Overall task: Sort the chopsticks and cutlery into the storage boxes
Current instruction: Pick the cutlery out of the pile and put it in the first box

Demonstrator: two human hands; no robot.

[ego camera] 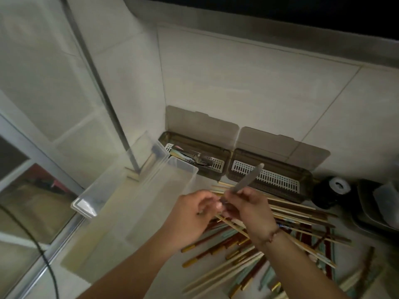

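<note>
My right hand (246, 207) gripped grey utensil (248, 179), tip up over chopstick pile (269, 240). My left hand (194, 214) curled, pinching pale chopstick (232, 226).

A grey utensil handle (248, 179) is gripped in the right hand (246, 209), its free end angled up toward the tiled wall (259, 83). The left hand (192, 214) is held just beside the right, its fingers (212, 203) curled at the lower end of the handle. A loose pile of chopsticks (269, 240), in wood, brown and pale green, is spread on the bench (164, 283) beneath both hands. Two clear storage boxes (138, 186) are placed side by side to the left. Two smoked-brown boxes are set against the wall with lids raised: cutlery is held in the left brown box (224, 156), while a white slotted tray is seen in the right brown box (302, 175).
</note>
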